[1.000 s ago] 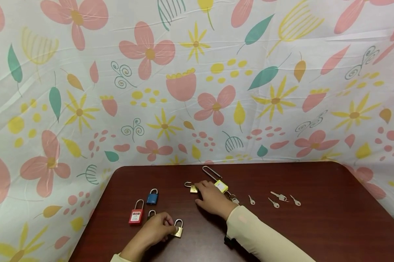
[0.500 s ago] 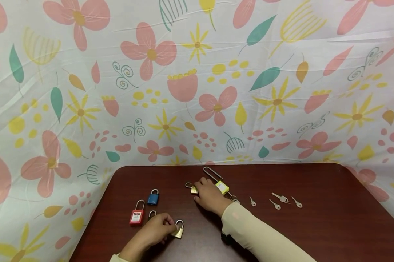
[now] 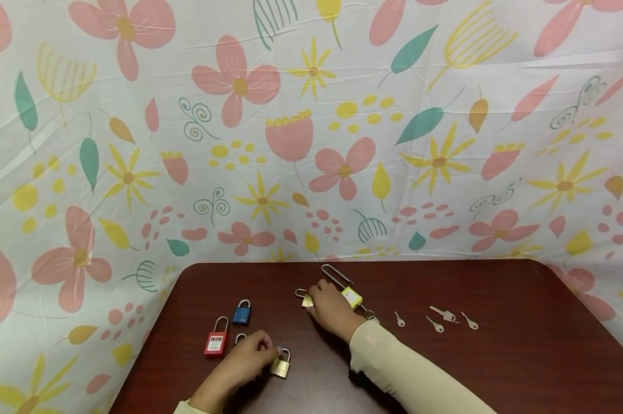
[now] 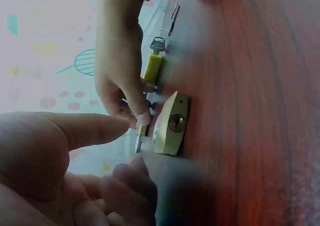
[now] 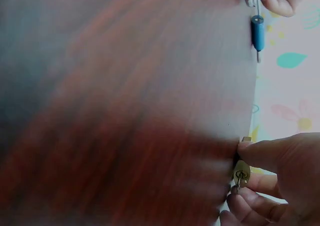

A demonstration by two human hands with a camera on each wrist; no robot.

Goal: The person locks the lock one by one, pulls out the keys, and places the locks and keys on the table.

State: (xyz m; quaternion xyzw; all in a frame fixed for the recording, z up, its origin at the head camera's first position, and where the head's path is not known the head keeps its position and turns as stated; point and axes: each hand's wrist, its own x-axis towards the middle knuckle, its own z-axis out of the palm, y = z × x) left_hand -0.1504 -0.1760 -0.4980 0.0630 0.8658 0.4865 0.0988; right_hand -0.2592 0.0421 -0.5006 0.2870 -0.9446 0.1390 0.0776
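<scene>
On table (image 3: 528, 356), hands (image 3: 333, 309) at brass padlocks (image 3: 279, 368), red padlock (image 3: 216, 352) with illegible label (image 3: 215, 343)

I see a dark red table (image 3: 523, 362). Behind it, I have a white floral cloth (image 3: 311, 224) hanging, slightly creased.

Near the left hand (image 3: 245, 357), the nearer padlock (image 3: 280, 368) is lying on the dark red-brown table (image 3: 497, 362). Its brass body is shining, and its silver shackle is pointing away from the person, partly hiding behind fingertips. Its underside is showing a round keyhole and one small hole. The farther padlock (image 3: 308, 301), also brass, is being pinched by the right hand (image 3: 333, 309); its shackle is pointing left. Perhaps a thin metal piece (image 5: 238, 185) is sitting at its keyhole.
</scene>
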